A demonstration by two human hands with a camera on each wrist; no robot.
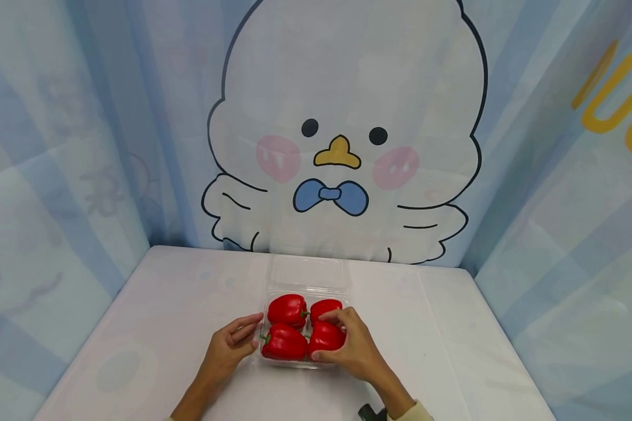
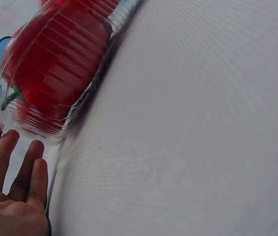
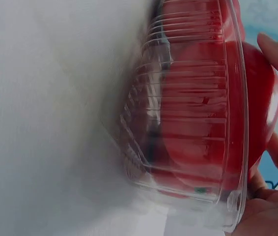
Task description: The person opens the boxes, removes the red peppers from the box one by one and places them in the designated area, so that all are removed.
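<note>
Pale blue curtains (image 1: 179,117), printed with a white chick (image 1: 347,76), hang behind and either side of the clear box. White counter (image 1: 453,339) beneath it. The box (image 1: 289,365) sits with its lid (image 1: 308,275) laid back on the far side. I see my left hand (image 1: 234,340) at the box's left edge, fingers loosely extended; my right hand (image 1: 358,348) pinches the box's near-right red pepper (image 1: 326,338), partly blocking my view. Three other red peppers (image 1: 284,342) fill the box. Dark object (image 1: 371,413) nearer me than the box, cut off, unidentifiable.
</note>
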